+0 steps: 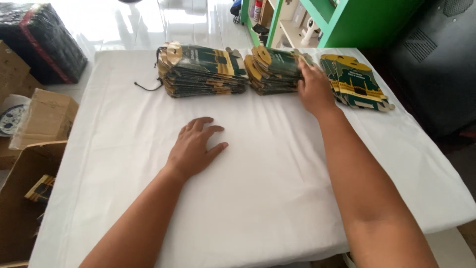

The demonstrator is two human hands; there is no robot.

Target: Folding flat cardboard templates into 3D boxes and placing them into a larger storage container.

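Head view shows our right hand [313,88] reaching to the middle stack of flat green-and-gold cardboard packages [272,70] at the table's far side, fingers laid over its right edge, apparently picking one. Our left hand [194,147] rests flat, fingers spread, on the white tablecloth [258,198]. Lifting calls for pinching only the top piece.

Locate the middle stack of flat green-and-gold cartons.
The middle stack lies at the white table's far edge, between the left stack and right stack, under the right hand's fingertips.
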